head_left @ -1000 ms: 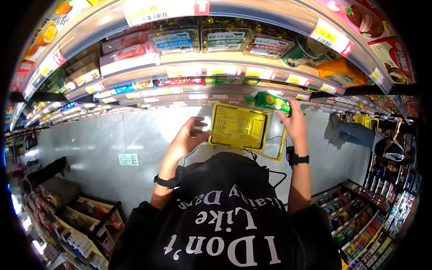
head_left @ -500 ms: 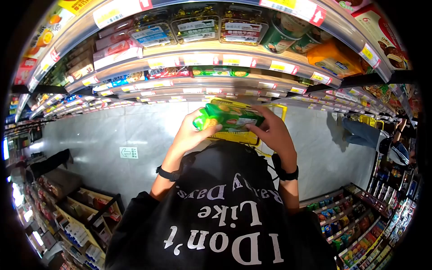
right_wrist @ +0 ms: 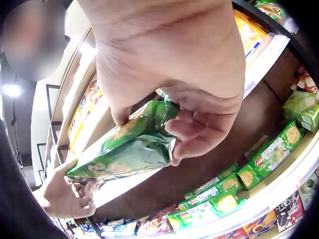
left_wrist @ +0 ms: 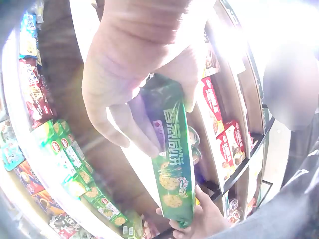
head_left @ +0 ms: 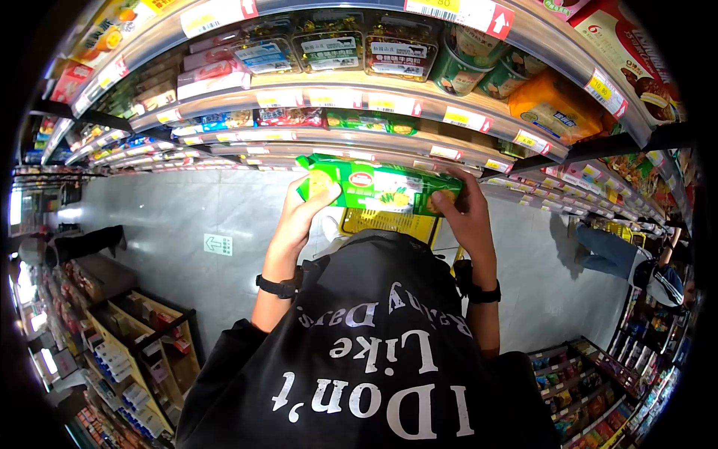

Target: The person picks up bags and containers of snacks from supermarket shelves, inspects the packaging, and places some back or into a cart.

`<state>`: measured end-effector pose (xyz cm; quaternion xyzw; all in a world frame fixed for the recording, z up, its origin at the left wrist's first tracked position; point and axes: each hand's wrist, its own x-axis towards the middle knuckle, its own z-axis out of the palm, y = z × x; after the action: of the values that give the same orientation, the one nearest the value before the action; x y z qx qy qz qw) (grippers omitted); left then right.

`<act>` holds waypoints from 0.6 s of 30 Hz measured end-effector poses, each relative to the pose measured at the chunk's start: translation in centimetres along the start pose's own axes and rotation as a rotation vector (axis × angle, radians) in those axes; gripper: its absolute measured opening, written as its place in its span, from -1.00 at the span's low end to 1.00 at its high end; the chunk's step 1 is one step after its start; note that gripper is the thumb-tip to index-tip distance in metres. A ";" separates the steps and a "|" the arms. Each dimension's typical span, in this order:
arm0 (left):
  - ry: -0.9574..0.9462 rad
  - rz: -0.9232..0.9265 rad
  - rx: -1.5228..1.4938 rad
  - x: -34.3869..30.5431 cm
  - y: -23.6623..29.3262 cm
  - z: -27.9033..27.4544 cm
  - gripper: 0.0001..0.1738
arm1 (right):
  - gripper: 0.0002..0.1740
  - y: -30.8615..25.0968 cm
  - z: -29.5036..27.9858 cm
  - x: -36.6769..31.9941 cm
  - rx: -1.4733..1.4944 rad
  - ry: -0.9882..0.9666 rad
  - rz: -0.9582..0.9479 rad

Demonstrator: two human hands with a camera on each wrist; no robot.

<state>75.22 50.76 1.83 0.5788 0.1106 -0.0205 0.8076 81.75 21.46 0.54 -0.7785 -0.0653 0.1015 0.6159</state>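
Note:
Both hands hold a long green packet of biscuits (head_left: 381,187) level in front of the chest, with round biscuits pictured on it. My left hand (head_left: 303,203) grips one end, thumb across the printed front. At the other end my right hand (head_left: 467,213) pinches the packet between thumb and fingers. In the left wrist view the biscuit packet (left_wrist: 172,164) shows large pale characters on its side. The right wrist view shows the shiny wrapper and crimped end, with fingers (right_wrist: 192,132) behind it. Below the packet, a yellow shopping basket (head_left: 389,223) is partly hidden by it.
Store shelves (head_left: 314,97) with boxes, tubs and packets curve across the front. More green biscuit packets (head_left: 372,122) lie on a lower shelf. A person in jeans (head_left: 609,251) stands at the right. Behind are low display racks (head_left: 146,337) and grey floor tiles (head_left: 187,224).
The right hand brought the biscuit packet in from above the basket's right side; the left hand took its other end. Since then the packet has been turned, its printed front now facing up.

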 end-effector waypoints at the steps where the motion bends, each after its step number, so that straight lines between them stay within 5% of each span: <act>1: 0.002 0.007 0.002 -0.1 0.1 -0.1 -0.68 | -0.30 -0.1 -0.1 0.1 0.001 -0.003 -0.007; 6: 0.065 -0.090 -0.151 -0.6 0.4 -0.2 -0.59 | -0.50 -2.8 -0.9 -0.4 0.329 -0.148 0.046; 12: -0.009 -0.177 -0.107 0.3 -0.1 -1.6 -0.43 | -0.59 -2.2 -0.7 -0.8 0.345 -0.130 0.028; 18: -0.031 -0.089 -0.010 1.5 0.4 -1.9 -0.53 | -0.59 -2.5 -1.0 -1.2 0.370 -0.050 0.012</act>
<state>76.42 52.76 1.30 0.5689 0.1240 -0.0650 0.8104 80.91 20.80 3.29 -0.6495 -0.0563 0.1350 0.7462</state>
